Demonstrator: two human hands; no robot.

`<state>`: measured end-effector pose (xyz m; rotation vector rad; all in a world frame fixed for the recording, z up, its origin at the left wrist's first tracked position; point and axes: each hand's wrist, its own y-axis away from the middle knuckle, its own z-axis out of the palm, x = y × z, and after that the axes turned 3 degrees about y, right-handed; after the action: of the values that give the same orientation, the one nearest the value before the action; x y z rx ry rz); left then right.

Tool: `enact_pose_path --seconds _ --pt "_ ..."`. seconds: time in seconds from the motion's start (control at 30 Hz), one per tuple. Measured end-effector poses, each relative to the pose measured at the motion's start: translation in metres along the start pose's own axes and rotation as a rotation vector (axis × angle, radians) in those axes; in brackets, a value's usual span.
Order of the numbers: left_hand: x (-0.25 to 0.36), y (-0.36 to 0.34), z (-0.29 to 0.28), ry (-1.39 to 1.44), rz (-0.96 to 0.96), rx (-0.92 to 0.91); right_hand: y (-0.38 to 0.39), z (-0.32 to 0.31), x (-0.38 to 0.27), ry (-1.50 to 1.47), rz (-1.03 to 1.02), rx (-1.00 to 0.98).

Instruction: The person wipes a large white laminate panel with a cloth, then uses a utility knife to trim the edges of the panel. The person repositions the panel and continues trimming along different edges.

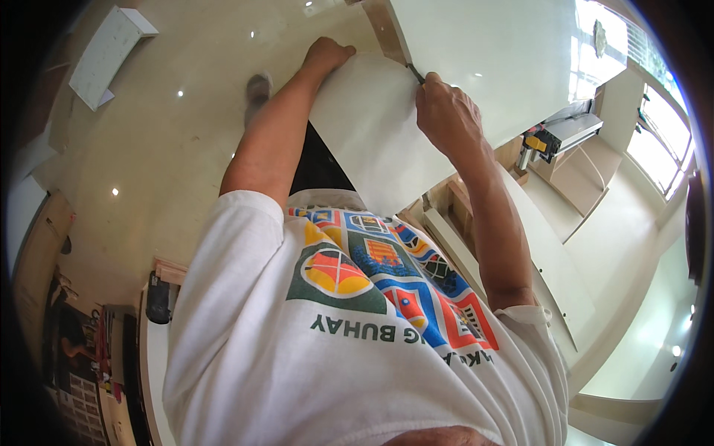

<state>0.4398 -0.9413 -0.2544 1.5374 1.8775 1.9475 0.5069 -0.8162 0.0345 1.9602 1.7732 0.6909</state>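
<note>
A white flexible sheet (364,126) bends down between my arms, in front of my waist. At its far left edge, my left hand (327,56) is closed on the sheet. My right hand (450,113) is wrapped round a thin dark tool (416,73), perhaps a knife; the fist hides most of it. The tool's tip touches or nearly touches the edge of a large white panel (491,52), where the sheet meets it. A brown wooden edge (384,30) shows along the panel's far left side.
On the glossy tiled floor (178,141) at far left lies a white box-shaped piece (111,58). To the right are a yellow and black power tool (544,141) and wooden boards (584,175). Near my right elbow lies a long white panel (547,275). Shelves with tools stand lower left.
</note>
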Motion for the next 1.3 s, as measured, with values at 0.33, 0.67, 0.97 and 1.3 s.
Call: enact_pose_path --seconds 0.33,0.67,0.97,1.3 --pt "-0.001 0.012 0.01 0.013 -0.007 0.008 0.015 -0.002 0.007 -0.022 0.014 -0.045" --pt "-0.008 0.004 0.011 -0.042 0.059 0.027 0.018 0.006 0.009 -0.014 0.002 -0.014" --pt "-0.01 0.002 0.02 -0.092 0.108 0.064 0.023 0.021 0.016 -0.039 -0.018 0.058" --pt "-0.016 -0.007 0.035 -0.143 0.162 0.136 0.024 0.013 0.017 -0.004 -0.005 0.022"
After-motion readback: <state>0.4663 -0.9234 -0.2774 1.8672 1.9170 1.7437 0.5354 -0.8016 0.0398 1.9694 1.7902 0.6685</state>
